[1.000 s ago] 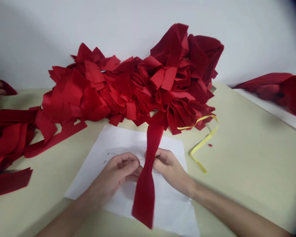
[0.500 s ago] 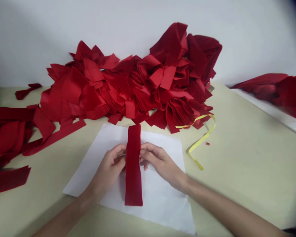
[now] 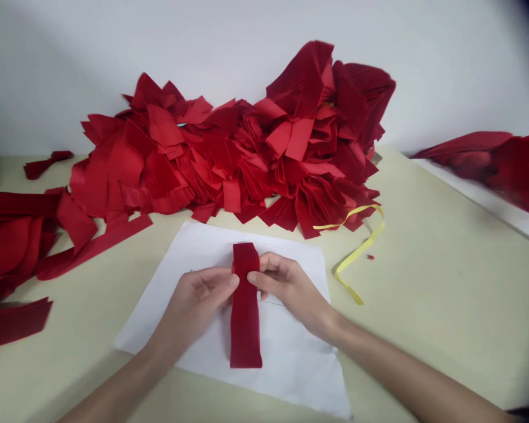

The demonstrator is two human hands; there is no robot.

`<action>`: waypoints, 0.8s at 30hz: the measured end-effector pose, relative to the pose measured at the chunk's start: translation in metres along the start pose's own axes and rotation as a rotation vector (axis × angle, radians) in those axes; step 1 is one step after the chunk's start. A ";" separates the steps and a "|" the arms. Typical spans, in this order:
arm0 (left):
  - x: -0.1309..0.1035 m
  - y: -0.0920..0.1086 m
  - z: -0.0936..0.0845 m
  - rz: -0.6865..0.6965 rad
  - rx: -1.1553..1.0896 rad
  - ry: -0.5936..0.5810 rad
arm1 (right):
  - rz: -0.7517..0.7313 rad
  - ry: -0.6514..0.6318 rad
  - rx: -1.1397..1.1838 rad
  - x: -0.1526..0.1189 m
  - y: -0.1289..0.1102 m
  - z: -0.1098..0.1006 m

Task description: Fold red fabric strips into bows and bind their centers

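Note:
A dark red velvet ribbon [image 3: 245, 323] stands lengthwise over a white sheet [image 3: 300, 358], its strip pointing toward me. My left hand [image 3: 205, 294] grips its left edge, thumb on top and fingers partly hidden behind. From the other side my right hand [image 3: 286, 285] pinches the right edge, its thumb lying on the velvet face. Both grips are near the ribbon's upper part. A thin dark line [image 3: 271, 302] shows on the sheet beside my right hand.
Behind the sheet lies a big heap of red ribbon pieces [image 3: 194, 158] against the wall. More red strips [image 3: 13, 247] lie at left. A yellow ribbon [image 3: 357, 252] curls at right. Farther right, red fabric [image 3: 489, 158] rests by a white edge [image 3: 476, 194].
The ribbon's top end has come down toward me and the strip has shifted slightly right. Both thumbs have moved onto its front face.

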State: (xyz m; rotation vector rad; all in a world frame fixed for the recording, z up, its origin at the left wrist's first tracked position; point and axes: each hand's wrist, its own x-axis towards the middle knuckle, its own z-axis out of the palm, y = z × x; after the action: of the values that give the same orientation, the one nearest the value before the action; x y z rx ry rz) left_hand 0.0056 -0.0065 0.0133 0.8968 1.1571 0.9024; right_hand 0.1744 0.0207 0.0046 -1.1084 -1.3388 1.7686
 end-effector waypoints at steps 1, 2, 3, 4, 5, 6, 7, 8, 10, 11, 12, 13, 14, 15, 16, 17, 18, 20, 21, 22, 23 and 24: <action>-0.001 0.000 0.000 0.006 0.041 0.004 | -0.005 -0.001 -0.006 0.000 0.000 0.000; -0.002 0.000 0.001 0.010 0.074 0.004 | -0.010 -0.003 -0.010 0.000 0.001 0.000; -0.002 0.000 0.000 0.008 0.091 0.000 | -0.012 -0.006 -0.012 0.000 0.001 0.000; -0.002 -0.001 0.000 0.003 0.096 -0.008 | -0.014 -0.010 -0.012 0.000 0.001 0.000; -0.002 -0.002 0.000 -0.002 0.092 -0.016 | -0.015 -0.011 -0.011 0.000 0.002 0.000; -0.002 -0.002 -0.001 -0.004 0.084 -0.022 | -0.014 -0.011 -0.009 0.000 0.002 0.000; -0.001 -0.003 -0.001 -0.005 0.075 -0.026 | -0.014 -0.013 -0.006 0.000 0.002 0.000; -0.001 -0.004 -0.001 -0.006 0.063 -0.027 | -0.016 -0.012 -0.003 0.001 0.002 0.000; -0.001 -0.005 -0.002 -0.013 0.039 -0.033 | -0.019 -0.008 -0.003 0.001 0.003 0.000; -0.001 -0.006 -0.002 -0.018 0.025 -0.036 | -0.021 -0.008 -0.005 0.001 0.003 -0.001; -0.001 -0.006 -0.001 -0.020 0.013 -0.040 | -0.022 -0.008 -0.010 0.002 0.004 -0.001; 0.000 -0.006 -0.001 -0.022 0.004 -0.044 | -0.024 -0.006 -0.015 0.002 0.004 -0.001; 0.000 -0.007 -0.001 -0.022 -0.003 -0.048 | -0.028 -0.004 -0.022 0.002 0.005 -0.001; 0.000 -0.007 -0.001 -0.024 -0.005 -0.047 | -0.033 -0.001 -0.030 0.002 0.006 -0.001; 0.000 -0.008 -0.001 -0.027 -0.003 -0.042 | -0.038 0.003 -0.040 0.002 0.007 -0.001; 0.000 -0.008 -0.001 -0.029 0.002 -0.038 | -0.044 0.009 -0.051 0.002 0.007 -0.001; 0.001 -0.009 -0.001 -0.027 0.009 -0.037 | -0.051 0.015 -0.062 0.002 0.008 -0.001; 0.000 -0.009 -0.001 -0.006 0.037 -0.042 | -0.060 0.030 -0.080 0.002 0.009 0.000; 0.000 -0.009 0.000 0.010 0.055 -0.045 | -0.063 0.040 -0.085 0.002 0.010 0.000; -0.001 -0.009 0.000 0.027 0.072 -0.044 | -0.066 0.049 -0.089 0.001 0.010 0.000; -0.002 -0.009 0.001 0.040 0.089 -0.038 | -0.068 0.055 -0.092 0.001 0.009 0.001; -0.003 -0.008 0.001 0.049 0.103 -0.032 | -0.069 0.059 -0.095 0.001 0.009 0.001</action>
State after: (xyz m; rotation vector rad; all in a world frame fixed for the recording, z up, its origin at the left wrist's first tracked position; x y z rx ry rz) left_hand 0.0070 -0.0126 0.0068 1.0241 1.1663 0.8714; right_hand 0.1728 0.0188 -0.0042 -1.1427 -1.4206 1.6257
